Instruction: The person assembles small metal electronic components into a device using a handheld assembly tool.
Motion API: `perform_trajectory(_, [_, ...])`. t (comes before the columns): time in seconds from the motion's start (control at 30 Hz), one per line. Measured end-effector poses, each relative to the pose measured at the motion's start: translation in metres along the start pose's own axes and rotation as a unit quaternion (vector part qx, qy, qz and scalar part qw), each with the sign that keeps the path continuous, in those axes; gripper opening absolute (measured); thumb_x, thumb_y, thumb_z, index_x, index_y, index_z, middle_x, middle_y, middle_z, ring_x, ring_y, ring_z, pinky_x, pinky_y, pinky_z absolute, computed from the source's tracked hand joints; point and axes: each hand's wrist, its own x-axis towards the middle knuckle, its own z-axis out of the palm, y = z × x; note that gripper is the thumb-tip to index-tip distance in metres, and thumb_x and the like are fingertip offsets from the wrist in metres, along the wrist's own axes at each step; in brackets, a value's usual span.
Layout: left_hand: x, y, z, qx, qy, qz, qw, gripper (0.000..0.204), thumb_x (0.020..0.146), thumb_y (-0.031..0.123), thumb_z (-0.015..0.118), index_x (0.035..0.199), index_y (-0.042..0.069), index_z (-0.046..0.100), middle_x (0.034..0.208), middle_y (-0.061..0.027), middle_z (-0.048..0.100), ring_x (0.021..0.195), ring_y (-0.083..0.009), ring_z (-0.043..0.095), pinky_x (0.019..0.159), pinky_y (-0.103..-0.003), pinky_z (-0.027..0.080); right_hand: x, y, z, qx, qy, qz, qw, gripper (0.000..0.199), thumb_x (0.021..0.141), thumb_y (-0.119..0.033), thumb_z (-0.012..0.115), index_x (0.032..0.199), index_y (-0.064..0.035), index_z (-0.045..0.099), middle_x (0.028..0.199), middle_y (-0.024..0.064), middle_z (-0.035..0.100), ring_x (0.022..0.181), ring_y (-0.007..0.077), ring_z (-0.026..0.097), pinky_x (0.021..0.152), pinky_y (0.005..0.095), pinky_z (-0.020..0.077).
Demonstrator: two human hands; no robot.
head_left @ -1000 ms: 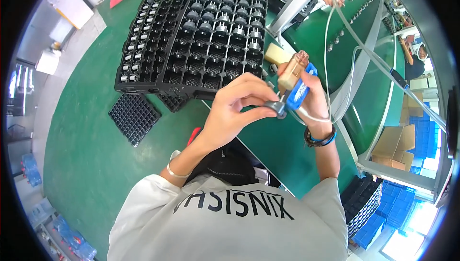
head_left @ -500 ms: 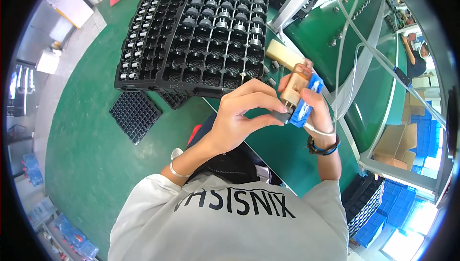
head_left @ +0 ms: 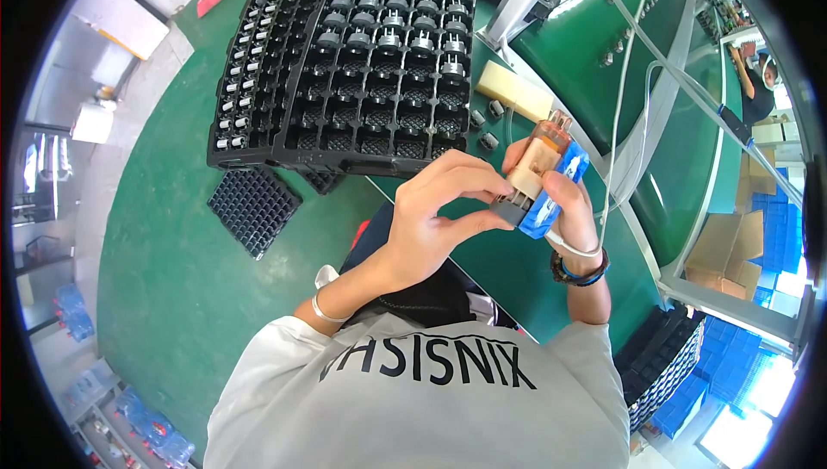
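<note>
Black tray (head_left: 345, 159) flanks yellow block (head_left: 514, 90); left grip (head_left: 431, 217) pinches plug (head_left: 510, 213); right grip (head_left: 572, 211) clasps fixture (head_left: 535, 166).

One view: head cam, left unit of a side-by-side fisheye pair worn on the person's head. Looks steeply down and forward from above the shirt (head_left: 413, 417), which fills bottom centre. Left hand (head_left: 435, 215) and right hand (head_left: 575, 217) sit close to the lens, right of mid-frame, seen from above. Tabletop (head_left: 534, 284) falls centre to right, floor (head_left: 164, 236) left and further off. Very wide coverage: straight edges bow toward the rim, corners go black. Upright, not mirrored.
</note>
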Motion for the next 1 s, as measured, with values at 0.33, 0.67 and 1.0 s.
perform_trajectory(0.33, [0.1,-0.008,-0.061,0.582,-0.146,0.126,0.79,0.019,0.074,0.009,0.064,0.092,0.006,0.057,0.089,-0.0078,0.055,0.083,-0.0264,0.054,0.073,-0.036,0.047,0.084,0.036,-0.125,-0.474,0.167,-0.188,0.844,0.037,0.081,-0.016,0.061,0.11,0.0038,0.051,0.083,0.0062,0.061,0.072,0.0103,0.057,0.066,0.0243,0.0467])
perform_trajectory(0.67, [0.115,-0.028,-0.056,0.606,-0.17,0.083,0.773,0.014,0.075,0.007,0.06,0.086,0.006,0.051,0.084,-0.007,0.053,0.084,-0.0263,0.052,0.072,-0.037,0.044,0.092,0.046,-0.115,-0.562,0.187,-0.234,0.771,0.038,0.077,-0.02,0.065,0.107,-0.0002,0.051,0.063,0.0087,0.054,0.05,0.0158,0.05,0.05,0.0285,0.0417])
perform_trajectory(1.0, [0.076,0.035,-0.055,0.142,-0.108,-0.092,0.98,0.012,0.089,0.006,0.048,0.1,0.003,0.05,0.097,-0.005,0.06,0.091,-0.0103,0.055,0.079,-0.025,0.043,0.092,0.043,-0.13,-0.499,0.106,-0.252,0.822,0.074,0.059,-0.014,0.084,0.119,-0.0007,0.041,0.097,0.0058,0.057,0.085,0.0127,0.053,0.08,0.0271,0.0444])
